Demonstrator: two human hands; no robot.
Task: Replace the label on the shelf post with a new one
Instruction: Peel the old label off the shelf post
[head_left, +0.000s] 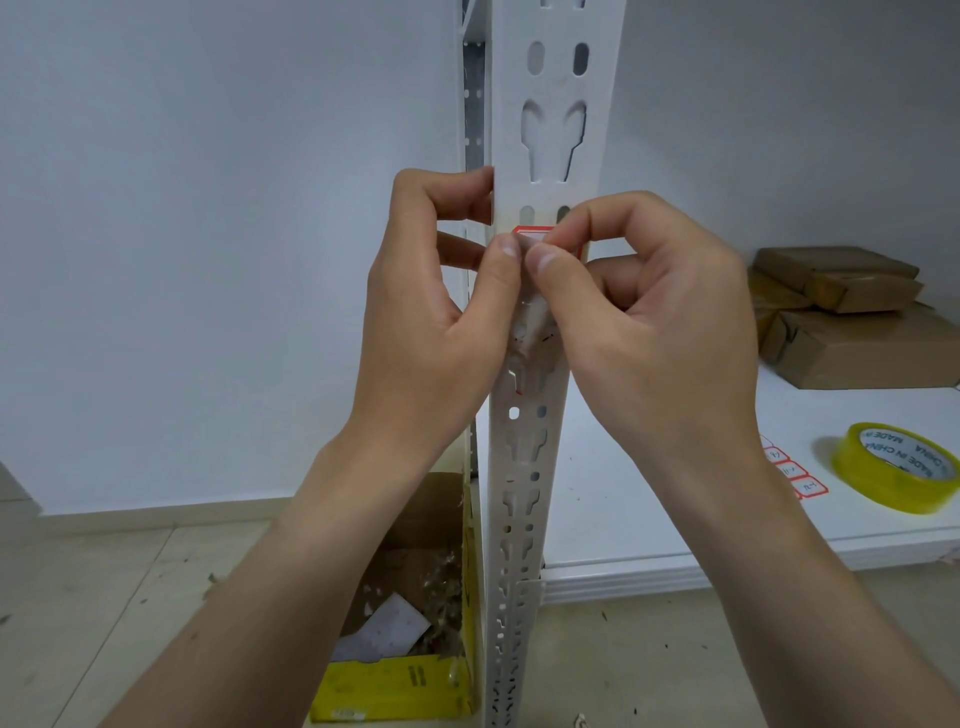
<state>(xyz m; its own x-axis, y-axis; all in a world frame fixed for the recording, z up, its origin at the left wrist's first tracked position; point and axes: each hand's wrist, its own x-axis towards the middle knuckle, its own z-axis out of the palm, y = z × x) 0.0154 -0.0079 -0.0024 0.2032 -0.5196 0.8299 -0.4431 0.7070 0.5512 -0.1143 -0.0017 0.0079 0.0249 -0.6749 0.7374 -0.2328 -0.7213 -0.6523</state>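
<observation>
The red-bordered white paper label (537, 236) sits on the front face of the white perforated metal shelf post (527, 467), just below a pair of oval slots. Only its top edge and upper corners show. The rest is covered by my thumbs.

My right hand (660, 317) pinches the label. The forefinger tip lies on its upper right part and the thumb tip just below, both closed together on the paper. The remaining right fingers are curled toward the palm (they hold nothing that I can see).

My left hand (436, 317) grips the shelf post from the left side. Its thumb tip presses at the label's left edge and touches the right thumb. Its fingers are curled round the post's left edge, the forefinger above and the others passing behind.

A crumpled translucent strip (530, 325) hangs just below both thumbs, in front of the post (tape or backing film: I cannot tell which).

To the right of the post, a white shelf board (649, 499) carries three items:
- a roll of yellowish clear tape (896, 470), lying flat near the front edge
- a sheet of red-bordered labels (797, 475), just beside the roll
- a stack of brown cardboard parcels (841, 317), further back by the wall

To the left of the post, on the floor, an open yellow cardboard box (400, 683) holds paper scraps and shredded bits.
</observation>
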